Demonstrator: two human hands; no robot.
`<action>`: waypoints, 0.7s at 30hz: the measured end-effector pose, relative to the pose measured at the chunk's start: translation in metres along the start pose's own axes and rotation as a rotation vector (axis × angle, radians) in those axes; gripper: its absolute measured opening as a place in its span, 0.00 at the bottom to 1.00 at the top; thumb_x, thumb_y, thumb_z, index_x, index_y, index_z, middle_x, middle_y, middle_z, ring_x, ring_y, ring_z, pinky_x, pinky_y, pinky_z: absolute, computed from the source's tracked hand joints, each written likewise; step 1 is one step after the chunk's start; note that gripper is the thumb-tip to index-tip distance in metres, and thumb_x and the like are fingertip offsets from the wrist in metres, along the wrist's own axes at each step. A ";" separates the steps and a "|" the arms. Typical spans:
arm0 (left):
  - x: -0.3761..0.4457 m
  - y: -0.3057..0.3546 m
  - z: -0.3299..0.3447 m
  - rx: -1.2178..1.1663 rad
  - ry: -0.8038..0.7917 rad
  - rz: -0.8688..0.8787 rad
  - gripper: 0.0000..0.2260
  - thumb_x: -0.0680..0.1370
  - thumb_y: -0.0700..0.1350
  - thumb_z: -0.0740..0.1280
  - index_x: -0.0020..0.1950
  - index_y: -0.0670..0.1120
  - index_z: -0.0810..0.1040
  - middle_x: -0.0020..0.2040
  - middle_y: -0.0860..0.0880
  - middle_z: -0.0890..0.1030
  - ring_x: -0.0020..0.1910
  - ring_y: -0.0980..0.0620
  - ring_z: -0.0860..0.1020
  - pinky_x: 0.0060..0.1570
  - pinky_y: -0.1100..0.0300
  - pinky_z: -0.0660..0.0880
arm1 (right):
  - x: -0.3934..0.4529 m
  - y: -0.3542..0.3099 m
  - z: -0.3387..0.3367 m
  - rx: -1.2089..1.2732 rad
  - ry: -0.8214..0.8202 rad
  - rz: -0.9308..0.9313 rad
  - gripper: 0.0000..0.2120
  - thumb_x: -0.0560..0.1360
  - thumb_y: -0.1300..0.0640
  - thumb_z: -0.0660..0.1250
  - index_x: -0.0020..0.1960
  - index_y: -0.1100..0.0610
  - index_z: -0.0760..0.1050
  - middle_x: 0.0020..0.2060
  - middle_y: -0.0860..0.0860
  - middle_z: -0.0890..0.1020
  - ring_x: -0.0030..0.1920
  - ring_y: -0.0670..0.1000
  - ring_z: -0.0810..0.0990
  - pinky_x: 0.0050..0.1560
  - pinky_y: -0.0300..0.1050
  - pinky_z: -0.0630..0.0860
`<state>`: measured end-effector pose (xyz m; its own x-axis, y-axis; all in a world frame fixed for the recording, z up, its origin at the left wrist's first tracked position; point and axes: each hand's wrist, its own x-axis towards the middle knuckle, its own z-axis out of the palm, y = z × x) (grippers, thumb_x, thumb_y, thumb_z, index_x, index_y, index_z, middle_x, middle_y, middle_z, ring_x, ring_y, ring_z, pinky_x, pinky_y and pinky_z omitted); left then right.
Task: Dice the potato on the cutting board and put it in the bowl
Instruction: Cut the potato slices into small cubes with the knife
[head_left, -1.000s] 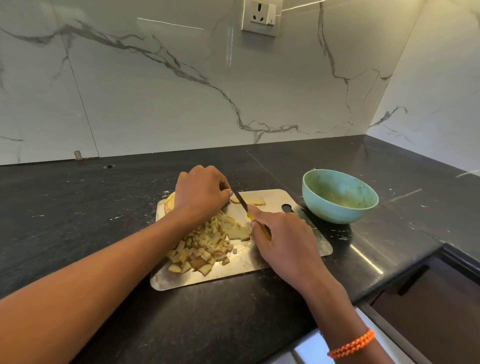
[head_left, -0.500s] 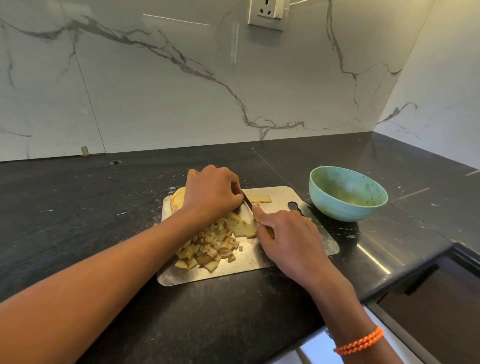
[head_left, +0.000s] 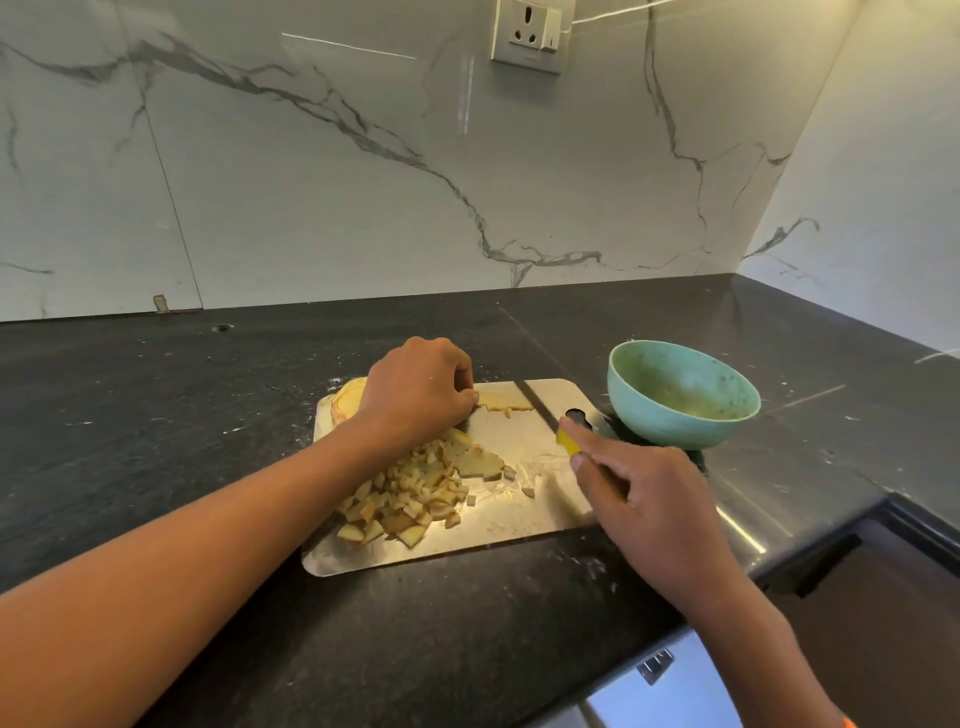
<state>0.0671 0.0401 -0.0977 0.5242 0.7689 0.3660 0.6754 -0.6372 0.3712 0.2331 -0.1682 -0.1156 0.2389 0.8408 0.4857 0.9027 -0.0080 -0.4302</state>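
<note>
The dicing looks about half done, maybe a little more. A heap of dice (head_left: 410, 493) lies on the near left part of the board (head_left: 519, 525), with one bigger flat piece (head_left: 480, 461) at its far right edge that seems not fully cut. At the far side of the board a thin slice (head_left: 503, 401) lies flat, and a thicker uncut chunk (head_left: 347, 399) shows at the far left corner, mostly hidden behind the left hand (head_left: 418, 392). The left hand is curled, and its fingers (head_left: 467, 397) pinch or press the left end of the slice; I cannot tell if they really grip it. The right hand (head_left: 641, 499) is closed around the yellow handle of the knife (head_left: 540, 410), whose blade points to the far left over the board, just right of the slice. The bowl (head_left: 683, 421) stands right of the board, near its far right corner, and holds no potato as far as I can see. So in my judgement the slice, the chunk and the bigger piece are left to cut, and then all must go into the bowl. The tabletop (head_left: 156, 415) is dark stone with pale specks and some wet smears. Behind it is a white marble wall (head_left: 311, 182) with grey veins and a socket (head_left: 527, 34), and the room turns a corner at the right.
</note>
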 end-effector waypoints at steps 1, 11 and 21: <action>0.000 0.001 0.001 -0.004 -0.002 0.013 0.03 0.79 0.51 0.74 0.47 0.53 0.86 0.44 0.56 0.84 0.42 0.57 0.80 0.45 0.56 0.82 | 0.004 0.004 -0.002 -0.022 0.025 0.024 0.17 0.83 0.47 0.64 0.71 0.38 0.74 0.26 0.43 0.77 0.31 0.45 0.75 0.36 0.46 0.73; -0.006 0.019 0.008 0.122 -0.144 0.214 0.14 0.84 0.43 0.65 0.69 0.46 0.81 0.61 0.49 0.78 0.57 0.51 0.75 0.58 0.55 0.78 | 0.026 0.018 0.002 -0.213 -0.023 0.048 0.17 0.83 0.44 0.62 0.71 0.40 0.76 0.46 0.44 0.87 0.45 0.48 0.82 0.45 0.53 0.80; 0.002 0.024 -0.021 -0.243 -0.205 0.068 0.18 0.76 0.32 0.63 0.42 0.48 0.90 0.36 0.52 0.86 0.34 0.53 0.84 0.40 0.53 0.85 | 0.021 0.024 0.002 0.131 -0.201 0.001 0.14 0.80 0.41 0.67 0.65 0.33 0.77 0.53 0.26 0.81 0.55 0.46 0.83 0.54 0.54 0.81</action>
<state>0.0732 0.0256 -0.0703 0.6744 0.7028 0.2264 0.5046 -0.6626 0.5534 0.2587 -0.1494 -0.1176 0.1518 0.9320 0.3293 0.8453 0.0502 -0.5319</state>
